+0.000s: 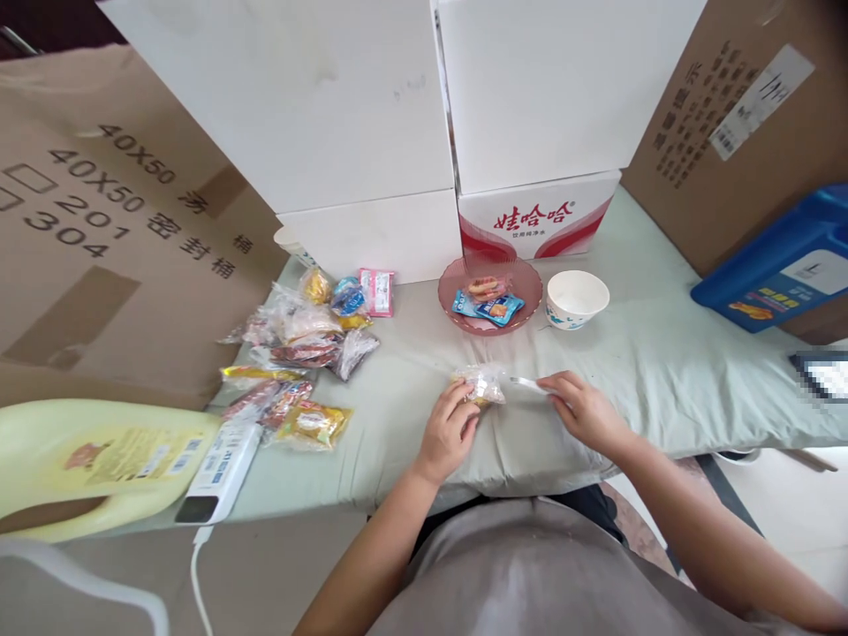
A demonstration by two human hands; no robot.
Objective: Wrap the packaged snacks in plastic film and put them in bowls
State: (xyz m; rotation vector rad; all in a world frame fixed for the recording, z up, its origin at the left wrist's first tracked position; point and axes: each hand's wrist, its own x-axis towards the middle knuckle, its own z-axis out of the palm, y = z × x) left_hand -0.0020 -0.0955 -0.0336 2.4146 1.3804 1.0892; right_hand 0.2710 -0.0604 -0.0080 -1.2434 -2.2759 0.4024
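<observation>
A small clear snack packet (485, 383) lies on the pale green cloth (649, 371) in front of me. My left hand (450, 431) pinches its left end. My right hand (584, 410) grips the packet's stretched clear wrapper end, pulled out to the right. Beyond my hands stands a pink glass plate (523, 278) with a couple of wrapped snacks (488, 300) on it. Next to the plate, on its right, is a white paper bowl (576, 299).
A heap of several wrapped snacks (298, 353) lies at the left. A yellow jug (93, 464) and a white power strip (218, 473) lie at the near left. White boxes (371, 124) and brown cartons (112, 230) wall the back. A blue container (782, 261) is at the right.
</observation>
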